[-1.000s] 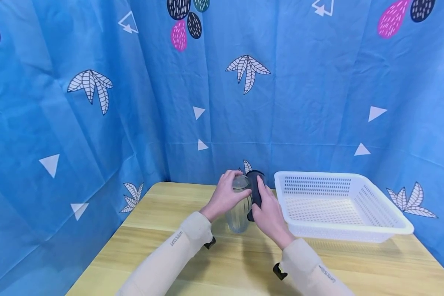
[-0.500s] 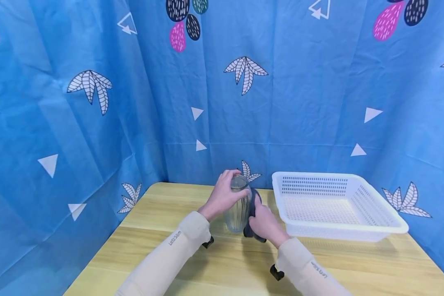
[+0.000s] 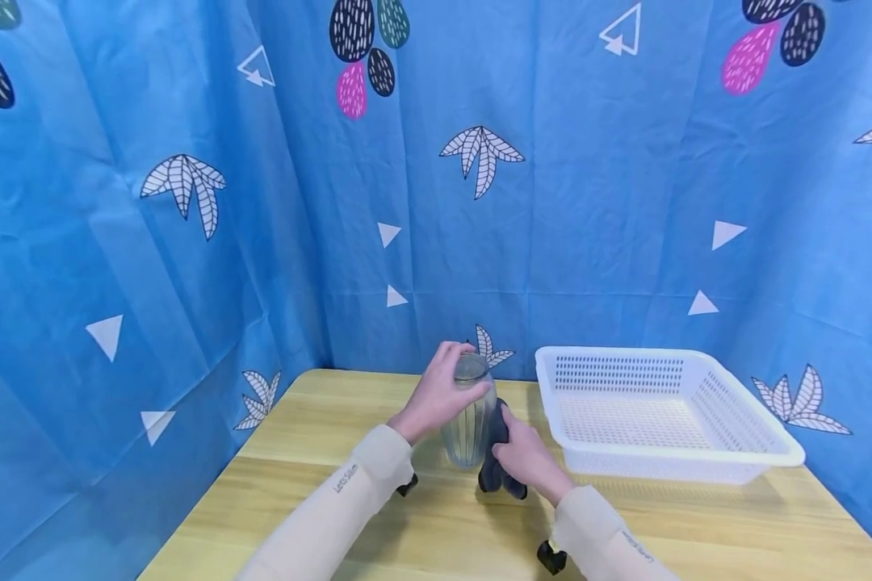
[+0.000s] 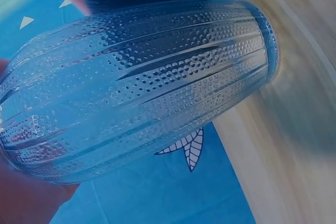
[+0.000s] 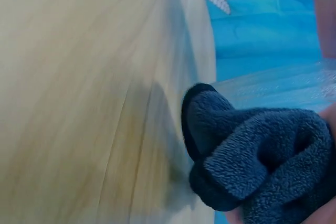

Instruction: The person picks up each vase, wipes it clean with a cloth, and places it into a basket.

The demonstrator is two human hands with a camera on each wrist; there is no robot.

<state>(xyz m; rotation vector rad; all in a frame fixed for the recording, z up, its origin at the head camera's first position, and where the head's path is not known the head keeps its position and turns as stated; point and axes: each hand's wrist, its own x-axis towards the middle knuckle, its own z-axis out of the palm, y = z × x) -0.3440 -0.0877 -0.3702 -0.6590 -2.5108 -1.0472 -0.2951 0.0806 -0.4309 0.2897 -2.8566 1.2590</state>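
Dark cloth [image 5: 236, 166], right hand [image 3: 526, 454] pinching, has apparently slid lower; left hand [image 3: 438, 395] grips vase [image 4: 157, 87].

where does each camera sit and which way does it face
Head: on the person's head, facing forward and down at the table, glass vase and white basket; left hand, right hand and sleeves show.
Left wrist: on that wrist, facing the vase's side; skin shows at left and top edges.
Right wrist: on that wrist, facing the dark cloth and table; skin shows at right and bottom edges.
Both wrist views share the vase, cloth, table and blue curtain.
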